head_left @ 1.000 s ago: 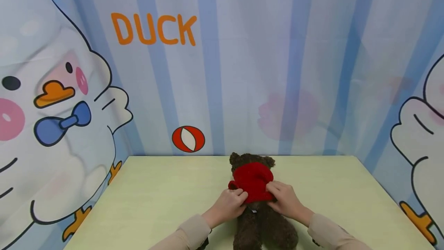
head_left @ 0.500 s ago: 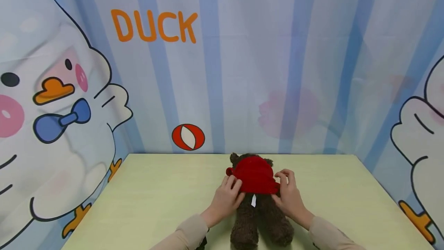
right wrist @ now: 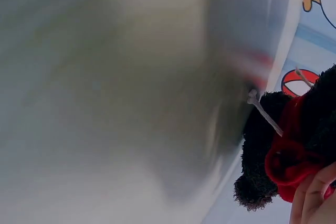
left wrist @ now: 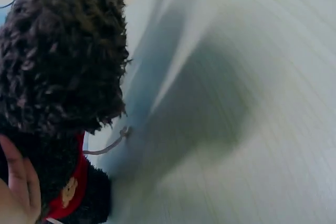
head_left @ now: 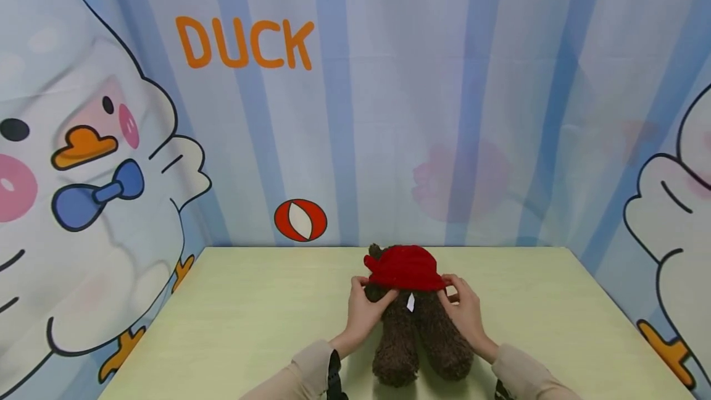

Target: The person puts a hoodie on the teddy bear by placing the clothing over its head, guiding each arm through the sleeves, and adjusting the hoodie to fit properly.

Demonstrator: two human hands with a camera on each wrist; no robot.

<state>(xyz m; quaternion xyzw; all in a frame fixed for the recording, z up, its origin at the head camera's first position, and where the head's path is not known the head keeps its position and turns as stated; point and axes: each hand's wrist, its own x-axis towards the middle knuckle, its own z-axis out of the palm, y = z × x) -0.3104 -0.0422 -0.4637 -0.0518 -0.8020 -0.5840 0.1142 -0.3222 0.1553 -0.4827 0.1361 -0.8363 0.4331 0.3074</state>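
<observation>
A dark brown teddy bear [head_left: 397, 344] wears a red hoodie [head_left: 408, 267]; its legs point toward me. Below the hem a white tag [head_left: 410, 302] shows. My left hand [head_left: 363, 310] grips the bear's side, thumb by the hem and fingers round the outer side. On the other side, my right hand [head_left: 463, 313] pinches the hoodie's edge between thumb and fingers. The left wrist view shows a small bear patch [left wrist: 69, 192] on the red cloth and a drawstring [left wrist: 107, 148] hanging loose. Another drawstring [right wrist: 266, 115] hangs in the right wrist view. The bear's face is hidden.
The bear is over a pale yellow table [head_left: 278, 301], near its back edge. Behind it hangs a blue striped curtain [head_left: 378, 141] printed with ducks, the word DUCK and a red ball. A black strap [head_left: 334, 375] circles the left wrist.
The hoodie's hem has moved away from me, showing more of the legs and the white tag. Both hands have shifted forward with it. The right fingers, spread half a second ago, have closed in at the hem.
</observation>
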